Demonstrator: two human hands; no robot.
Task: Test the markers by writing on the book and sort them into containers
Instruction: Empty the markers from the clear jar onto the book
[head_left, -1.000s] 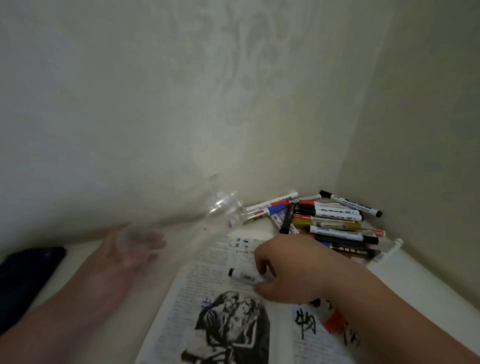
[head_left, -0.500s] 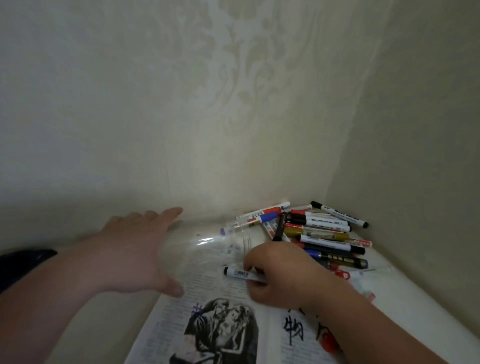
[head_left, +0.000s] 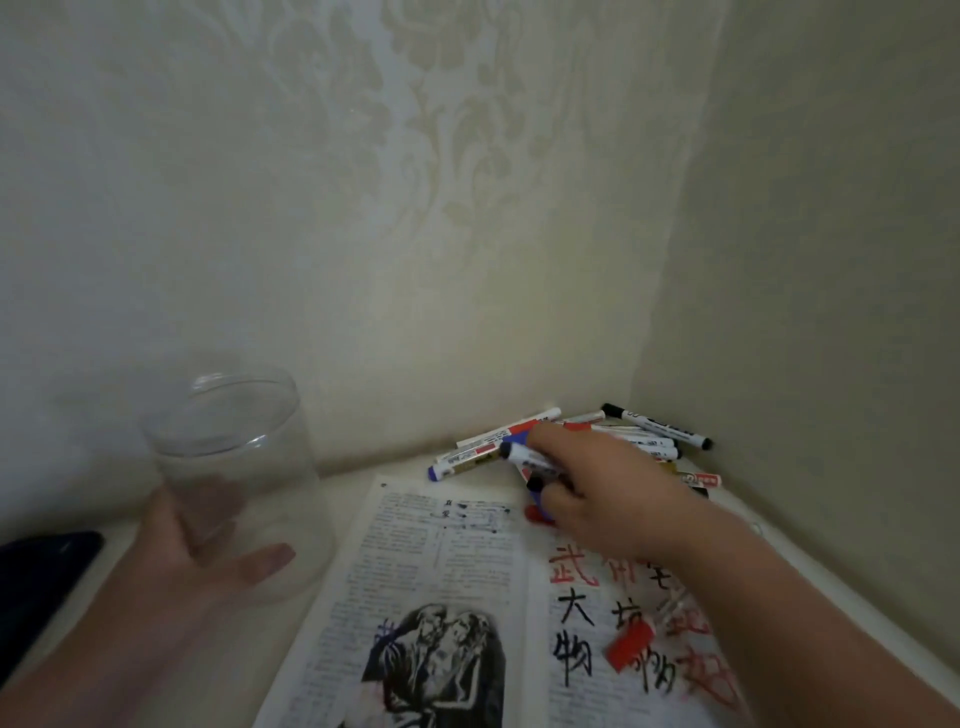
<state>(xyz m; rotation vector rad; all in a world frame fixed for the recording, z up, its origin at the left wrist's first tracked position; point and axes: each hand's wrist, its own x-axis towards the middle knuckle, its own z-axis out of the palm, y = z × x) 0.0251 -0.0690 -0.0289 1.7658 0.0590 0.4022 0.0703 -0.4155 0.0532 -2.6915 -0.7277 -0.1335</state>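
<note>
Clear glossy plastic container (head_left: 244, 467); matt printed paper book (head_left: 431, 561).

Markers (head_left: 655, 427) piled in corner, book (head_left: 457, 571) open — jar (head_left: 249, 415) upright

Left hand (head_left: 182, 551): fingers behind the jar (head_left: 244, 447) show only as a blur through its clear wall. Right hand (head_left: 597, 493) hides the near part of the pile (head_left: 644, 441) and most of the marker (head_left: 527, 458) it grips. Book (head_left: 415, 561), under both forearms, is cut by the bottom edge; its print is too small to read. Dark object (head_left: 41, 577), left of the left hand, is cut off and unidentifiable.
</note>
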